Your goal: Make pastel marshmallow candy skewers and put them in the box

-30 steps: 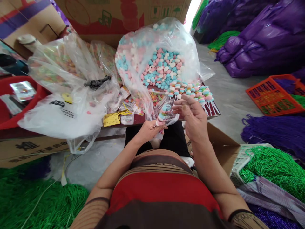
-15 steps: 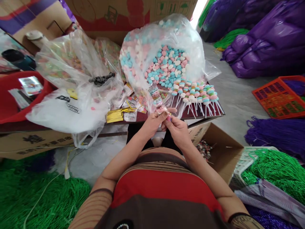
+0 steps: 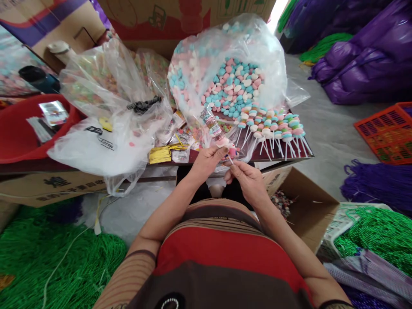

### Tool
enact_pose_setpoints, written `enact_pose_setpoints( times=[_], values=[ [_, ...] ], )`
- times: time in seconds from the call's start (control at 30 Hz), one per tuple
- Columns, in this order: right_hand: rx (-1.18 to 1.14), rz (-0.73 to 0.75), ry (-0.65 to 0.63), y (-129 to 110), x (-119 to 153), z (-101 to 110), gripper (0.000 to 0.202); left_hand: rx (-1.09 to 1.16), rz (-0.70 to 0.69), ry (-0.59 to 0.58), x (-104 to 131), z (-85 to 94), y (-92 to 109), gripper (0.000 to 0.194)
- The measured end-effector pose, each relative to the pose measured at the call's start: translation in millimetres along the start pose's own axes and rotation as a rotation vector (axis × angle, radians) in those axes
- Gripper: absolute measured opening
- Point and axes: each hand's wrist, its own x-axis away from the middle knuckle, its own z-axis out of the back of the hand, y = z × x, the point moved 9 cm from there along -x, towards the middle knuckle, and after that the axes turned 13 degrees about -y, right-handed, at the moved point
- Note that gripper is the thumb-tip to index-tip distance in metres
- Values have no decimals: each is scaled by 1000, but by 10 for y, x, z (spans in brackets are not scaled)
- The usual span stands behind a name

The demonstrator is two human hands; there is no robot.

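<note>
Thumb and fingers closed, my left hand (image 3: 207, 163) grips the wrapped candy skewer (image 3: 212, 126) near its lower end, while my right hand (image 3: 249, 178) pinches its white stick (image 3: 231, 160); it slants over the front edge of the table (image 3: 193, 157), beside the unwrapped skewers (image 3: 270, 124) and the open candy bag (image 3: 270, 64)

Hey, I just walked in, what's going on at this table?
The left hand holds a candy skewer in a printed clear wrapper, while the right hand pinches its white stick. More candy skewers lie bunched at the table's right end, beside an open plastic bag of pink, blue and white candies.
</note>
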Motion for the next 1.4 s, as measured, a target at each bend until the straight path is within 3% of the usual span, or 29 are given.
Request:
enact_pose_setpoints(
  times=[0.2,0.33,0.53,0.67,0.73,0.83,1.0,1.1,1.23,1.3,1.33,1.4],
  values=[
    [589,139,230,-162,55,93,35,-606,-207,33,14,-60,259,70],
    [747,139,269,-212,29,126,41,-759,-234,14,-4,-109,250,72],
    [571,164,206,-249,-7,98,39,-396,-104,-104,9,-28,120,69],
    [478,164,227,-255,22,107,38,167,-78,-66,5,49,61,71],
    [431,153,206,-229,18,78,39,423,-97,-62,-23,-1,76,76],
    [367,131,181,-177,10,22,41,620,-81,-75,-60,-140,117,64],
    [295,104,189,-96,6,-64,39,692,-68,-16,-41,-235,149,39],
    [268,94,187,-65,-10,-81,37,672,-41,-14,-23,-244,90,36],
    [369,65,33,-130,-72,16,33,619,-9,-43,28,-211,9,39],
    [393,74,51,-243,-82,229,30,609,0,-107,72,-253,6,43],
    [330,90,101,-305,-81,367,29,620,17,-183,96,-332,10,44],
    [108,89,33,-355,-133,447,43,678,76,-414,169,-598,23,49]
  ],
)
